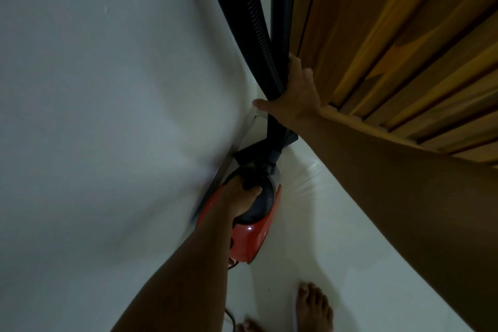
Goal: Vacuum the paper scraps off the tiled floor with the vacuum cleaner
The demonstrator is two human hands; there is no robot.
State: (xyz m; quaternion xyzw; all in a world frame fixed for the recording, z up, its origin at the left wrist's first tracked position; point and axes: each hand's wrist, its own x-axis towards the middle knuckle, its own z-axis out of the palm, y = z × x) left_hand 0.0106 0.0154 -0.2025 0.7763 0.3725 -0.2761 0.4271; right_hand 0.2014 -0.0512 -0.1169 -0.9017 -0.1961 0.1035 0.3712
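The red vacuum cleaner [249, 229] sits low in the corner, on the pale tiled floor [310, 237] and close against the white wall [107, 89]; its dark rounded top faces the camera, and a thin cord [229, 315] trails from its near end along the foot of the wall. The left hand [242, 197] is closed over the black handle on the cleaner's top, fingers curled round it. From the front of the body a black ribbed hose [250, 21] rises steeply out of the top of the view, beside a smooth dark tube [281, 8]; the right hand [295, 91] is wrapped round hose and tube together where they meet, thumb spread to the left. Just right of that hand stands a slatted wooden door [390, 35]. Two bare feet [314, 304] rest on the floor at the bottom edge, near the cleaner; the floor around them looks bare, dim and blurred.
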